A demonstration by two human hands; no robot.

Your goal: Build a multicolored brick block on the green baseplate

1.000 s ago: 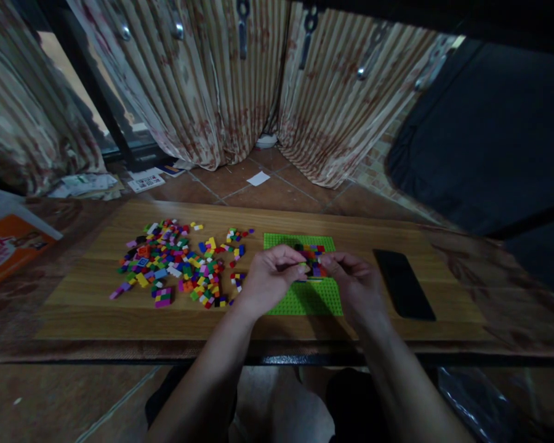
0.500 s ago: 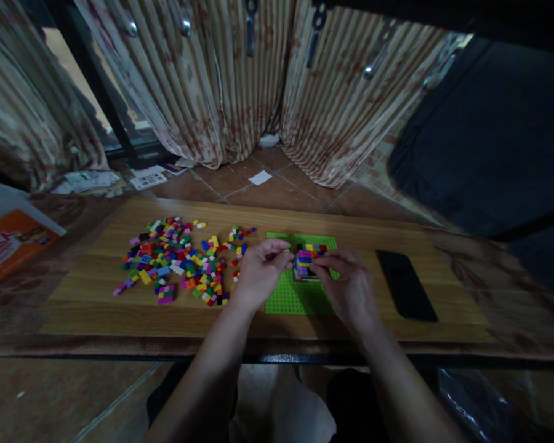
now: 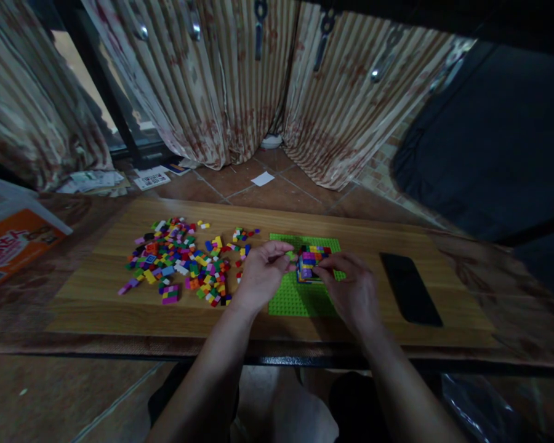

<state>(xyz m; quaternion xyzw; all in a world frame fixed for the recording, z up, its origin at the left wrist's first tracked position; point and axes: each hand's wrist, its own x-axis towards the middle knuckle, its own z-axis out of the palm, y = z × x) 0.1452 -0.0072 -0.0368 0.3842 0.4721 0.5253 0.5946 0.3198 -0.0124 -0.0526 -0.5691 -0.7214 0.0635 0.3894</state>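
Brick build [image 3: 307, 259]: more exposed | left hand [image 3: 265, 271]: drawn leftward | right hand [image 3: 354, 284]: touching

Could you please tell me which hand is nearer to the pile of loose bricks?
Left. The left hand is just right of the pile of loose bricks; the right hand is farther right, across the brick build.
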